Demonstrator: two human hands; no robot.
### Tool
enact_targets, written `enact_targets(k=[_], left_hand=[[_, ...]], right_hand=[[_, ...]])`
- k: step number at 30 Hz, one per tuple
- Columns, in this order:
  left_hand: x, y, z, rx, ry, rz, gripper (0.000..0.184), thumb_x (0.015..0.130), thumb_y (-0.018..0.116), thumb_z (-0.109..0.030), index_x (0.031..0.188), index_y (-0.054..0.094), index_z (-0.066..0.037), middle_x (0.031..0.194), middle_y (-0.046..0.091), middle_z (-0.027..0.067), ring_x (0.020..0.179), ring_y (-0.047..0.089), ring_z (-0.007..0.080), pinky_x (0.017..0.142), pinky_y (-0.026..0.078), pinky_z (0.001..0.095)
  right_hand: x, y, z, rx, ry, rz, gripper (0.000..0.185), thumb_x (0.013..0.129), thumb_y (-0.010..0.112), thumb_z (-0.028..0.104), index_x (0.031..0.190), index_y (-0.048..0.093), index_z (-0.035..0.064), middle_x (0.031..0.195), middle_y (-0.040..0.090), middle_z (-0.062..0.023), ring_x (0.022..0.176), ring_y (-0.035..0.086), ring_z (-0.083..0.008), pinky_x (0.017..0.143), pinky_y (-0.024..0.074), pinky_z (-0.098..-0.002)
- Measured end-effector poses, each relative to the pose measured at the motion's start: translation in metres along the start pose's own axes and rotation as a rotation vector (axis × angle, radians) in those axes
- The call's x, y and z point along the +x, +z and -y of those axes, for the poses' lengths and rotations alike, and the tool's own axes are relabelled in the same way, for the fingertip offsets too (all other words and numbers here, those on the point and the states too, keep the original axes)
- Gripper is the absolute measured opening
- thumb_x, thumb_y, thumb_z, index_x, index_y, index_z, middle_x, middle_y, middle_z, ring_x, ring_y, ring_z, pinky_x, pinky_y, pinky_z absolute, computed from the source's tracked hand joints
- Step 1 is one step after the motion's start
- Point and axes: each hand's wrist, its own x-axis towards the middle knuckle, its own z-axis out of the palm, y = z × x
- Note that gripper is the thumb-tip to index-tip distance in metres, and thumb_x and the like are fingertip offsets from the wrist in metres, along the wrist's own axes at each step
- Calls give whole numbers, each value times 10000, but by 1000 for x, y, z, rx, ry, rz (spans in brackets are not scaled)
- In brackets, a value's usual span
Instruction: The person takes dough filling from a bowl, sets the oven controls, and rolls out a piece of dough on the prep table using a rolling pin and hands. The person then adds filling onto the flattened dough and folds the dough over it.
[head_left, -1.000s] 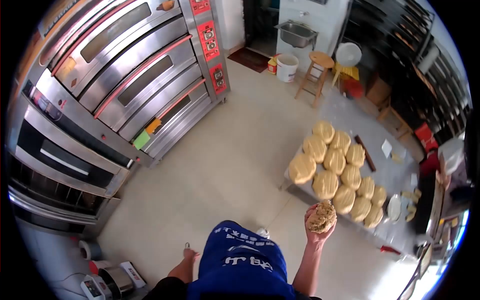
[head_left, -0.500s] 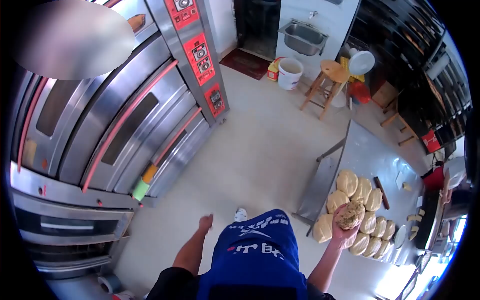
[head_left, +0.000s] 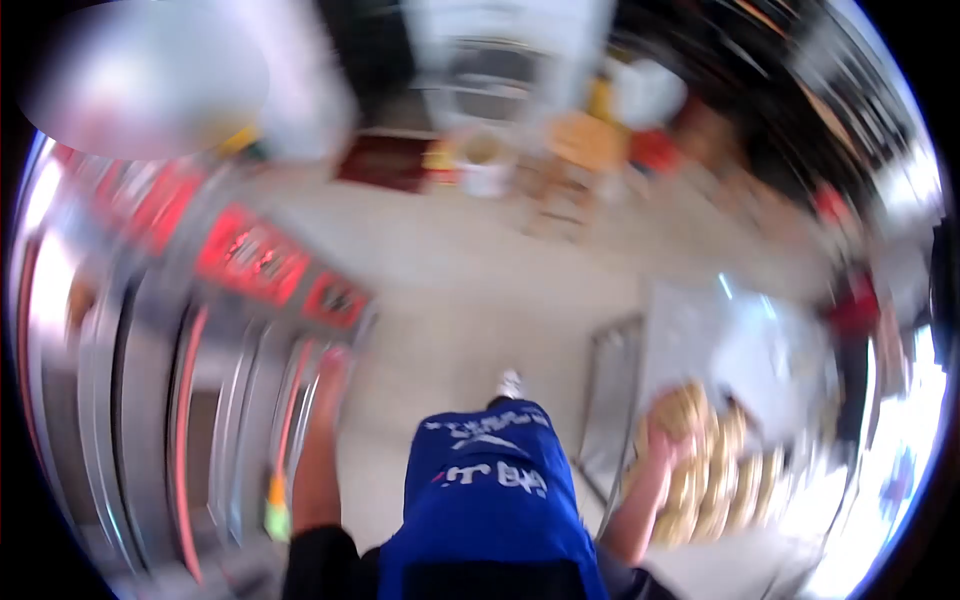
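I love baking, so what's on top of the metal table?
Pale dough pieces crowd one end of the metal table. The right hand and its lump hide some; anything beneath is covered. The rest is blurry.

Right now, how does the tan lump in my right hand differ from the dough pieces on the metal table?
The tan lump is held up in your right hand, while the dough pieces lie on the metal table. The tan lump is a single piece; the dough pieces sit grouped close together. The tan lump looks somewhat browner, the dough pieces paler. Both look rounded; blur hides their surface texture.
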Motion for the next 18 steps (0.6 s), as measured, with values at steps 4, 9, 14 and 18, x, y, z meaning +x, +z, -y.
enact_targets(k=[4, 9, 14, 18], left_hand=[[43, -51, -1, -815, -380, 17, 239, 1065, 605, -145, 1303, 619, -131, 727, 509, -52, 628, 516, 65, 620, 504, 256], [61, 13, -2, -960, -972, 470, 34, 1049, 564, -108, 1020, 546, -115, 802, 646, 102, 598, 603, 182, 479, 467, 277], [115, 88, -43, -326, -712, 1185, 199, 1088, 605, -293, 1076, 606, -94, 929, 743, 146, 792, 767, 248, 591, 554, 338], [144, 116, -138, -405, -460, 824, 322, 1088, 629, -345, 1221, 594, -54, 1039, 777, 162, 887, 780, 283, 770, 605, 372]], right_hand=[[66, 31, -2, 86, -112, -63, 527, 998, 559, 476, 1343, 684, 98, 1237, 737, -110, 1095, 712, -332, 980, 591, -554], [74, 53, -23, 215, -225, -81, 515, 1016, 502, 424, 1355, 679, 78, 1330, 717, -146, 1206, 687, -383, 1042, 559, -592], [96, 49, 6, 143, -388, -299, 464, 978, 549, 371, 1309, 706, 86, 1330, 734, -135, 1239, 687, -383, 1108, 540, -585], [141, 59, 88, 88, -521, -301, 382, 978, 565, 359, 1236, 715, 121, 1279, 751, -110, 1197, 710, -352, 1064, 566, -570]])
